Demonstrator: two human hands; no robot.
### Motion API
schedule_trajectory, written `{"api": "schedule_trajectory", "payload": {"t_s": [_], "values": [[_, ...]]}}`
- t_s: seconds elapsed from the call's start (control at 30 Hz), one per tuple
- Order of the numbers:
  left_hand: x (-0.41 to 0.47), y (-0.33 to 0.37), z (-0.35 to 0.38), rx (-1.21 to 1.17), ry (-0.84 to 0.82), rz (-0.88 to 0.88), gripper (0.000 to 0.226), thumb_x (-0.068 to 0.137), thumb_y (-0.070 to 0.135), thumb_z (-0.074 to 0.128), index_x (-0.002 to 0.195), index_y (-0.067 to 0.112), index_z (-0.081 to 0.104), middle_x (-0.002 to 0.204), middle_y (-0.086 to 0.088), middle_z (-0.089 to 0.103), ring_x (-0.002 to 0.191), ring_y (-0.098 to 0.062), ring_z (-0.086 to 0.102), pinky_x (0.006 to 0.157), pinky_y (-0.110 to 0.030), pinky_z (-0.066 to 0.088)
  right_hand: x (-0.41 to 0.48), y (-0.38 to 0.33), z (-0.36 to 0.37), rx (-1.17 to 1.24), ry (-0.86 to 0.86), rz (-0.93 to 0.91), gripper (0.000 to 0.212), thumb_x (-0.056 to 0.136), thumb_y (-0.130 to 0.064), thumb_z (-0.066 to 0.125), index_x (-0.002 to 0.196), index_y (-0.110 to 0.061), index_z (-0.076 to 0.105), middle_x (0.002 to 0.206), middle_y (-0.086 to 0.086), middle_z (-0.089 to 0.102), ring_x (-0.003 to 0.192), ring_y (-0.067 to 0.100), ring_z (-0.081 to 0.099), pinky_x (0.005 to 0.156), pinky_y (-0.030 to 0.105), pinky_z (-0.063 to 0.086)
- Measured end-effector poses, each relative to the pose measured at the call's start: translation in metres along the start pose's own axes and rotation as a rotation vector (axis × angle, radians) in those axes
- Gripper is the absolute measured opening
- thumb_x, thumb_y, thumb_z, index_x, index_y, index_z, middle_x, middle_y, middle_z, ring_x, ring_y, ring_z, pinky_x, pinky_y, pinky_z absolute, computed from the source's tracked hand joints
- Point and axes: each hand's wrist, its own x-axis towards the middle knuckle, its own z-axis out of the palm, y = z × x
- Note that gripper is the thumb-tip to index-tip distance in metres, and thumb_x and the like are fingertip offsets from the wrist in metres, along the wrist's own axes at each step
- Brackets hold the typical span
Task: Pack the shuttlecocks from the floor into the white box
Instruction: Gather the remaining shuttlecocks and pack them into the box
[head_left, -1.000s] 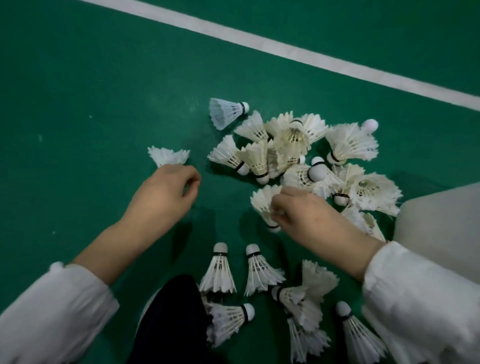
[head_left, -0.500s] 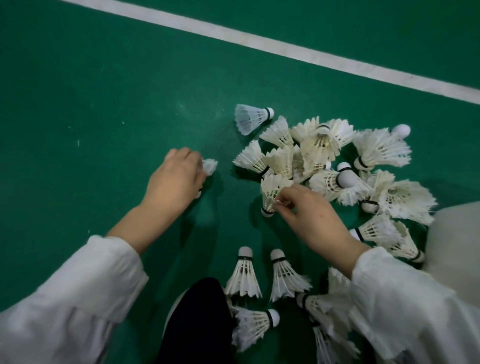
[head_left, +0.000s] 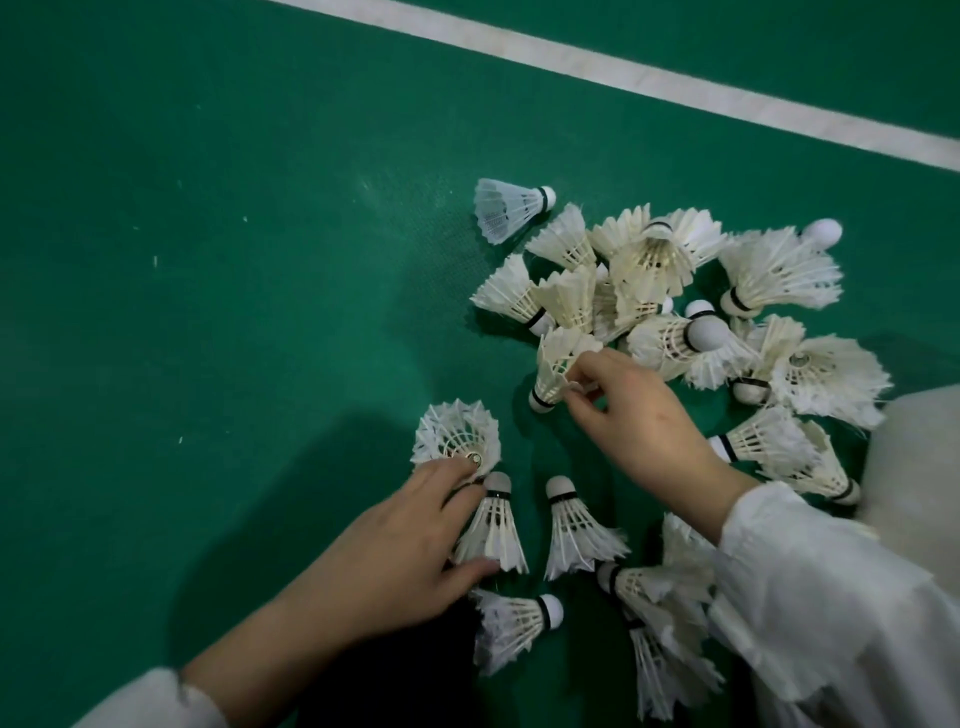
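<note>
Down on the green court floor, head view, it's the gathering stage: nothing looks packed yet as far as I can see.

The right hand is pinching a feather shuttlecock by its skirt, between thumb and fingertips, with the cork end pointing down at the floor. It sits at the near edge of the big pile, which is all tangled cones.

The left hand is spread out, with a fingertip touching an upturned shuttlecock whose open end faces the camera, and the thumb tucked by a standing shuttlecock. Can't tell if it's really gripping either one.

I'd guess the next move is lifting the pinched one clear and carrying it over to the box. The pale shape at the right edge might be it, but it's too blurry to say.

Looks-wise they're mostly cream feather birds with black bands and white corks, pretty frayed and splayed, so probably easy to crush or snag. One clear nylon shuttlecock lies at the pile's far left, near the white court line.
</note>
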Motion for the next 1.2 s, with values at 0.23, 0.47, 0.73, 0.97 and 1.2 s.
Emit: {"api": "schedule_trajectory", "payload": {"t_s": [0.23, 0.47, 0.73, 0.97, 1.2], "values": [[0.003, 0.001, -0.002, 0.076, 0.002, 0.078, 0.051, 0.075, 0.057, 0.050, 0.110, 0.021, 0.057, 0.124, -0.004, 0.052, 0.114, -0.017, 0.049, 0.092, -0.028, 0.046, -0.001, 0.002, 0.000, -0.014, -0.022, -0.009, 0.008, 0.089, -0.015, 0.054, 0.086, -0.007, 0.055, 0.088, 0.008, 0.055, 0.083, 0.027, 0.056, 0.076, 0.040, 0.046], [0.025, -0.009, -0.014, -0.168, 0.216, -0.118, 0.036, 0.090, 0.037, 0.040, 0.089, 0.013, 0.067, 0.093, 0.003, 0.059, 0.089, -0.012, 0.054, 0.079, -0.028, 0.049, -0.005, -0.006, -0.007, -0.032, -0.089, -0.078, 0.011, 0.089, -0.018, 0.054, 0.089, -0.008, 0.060, 0.092, 0.005, 0.056, 0.087, 0.022, 0.056, 0.078, 0.037, 0.046], [0.067, 0.008, -0.102, -0.139, 0.350, -0.009, 0.040, 0.086, 0.039, 0.040, 0.082, 0.010, 0.067, 0.089, 0.001, 0.060, 0.086, -0.016, 0.054, 0.077, -0.029, 0.046, -0.008, -0.031, -0.101, -0.093, 0.047, -0.201, 0.012, 0.090, -0.022, 0.055, 0.090, -0.015, 0.065, 0.094, -0.004, 0.056, 0.083, 0.011, 0.054, 0.078, 0.025, 0.044], [0.108, 0.109, -0.204, 0.018, 0.385, 0.302, 0.028, 0.092, 0.033, 0.047, 0.089, 0.012, 0.065, 0.095, 0.001, 0.058, 0.090, -0.016, 0.052, 0.075, -0.036, 0.048, -0.064, -0.029, -0.223, -0.237, 0.233, -0.220, 0.020, 0.087, -0.034, 0.055, 0.090, -0.022, 0.070, 0.093, -0.006, 0.057, 0.076, 0.014, 0.056, 0.072, 0.038, 0.049], [0.143, 0.228, -0.251, 0.114, 0.274, 0.604, 0.024, 0.090, 0.031, 0.049, 0.081, 0.014, 0.063, 0.086, 0.002, 0.060, 0.080, -0.015, 0.054, 0.076, -0.038, 0.047, -0.172, 0.019, -0.309, -0.200, 0.480, -0.040, 0.014, 0.085, -0.028, 0.058, 0.089, -0.017, 0.067, 0.088, 0.002, 0.060, 0.073, 0.017, 0.055, 0.072, 0.033, 0.046]]}}
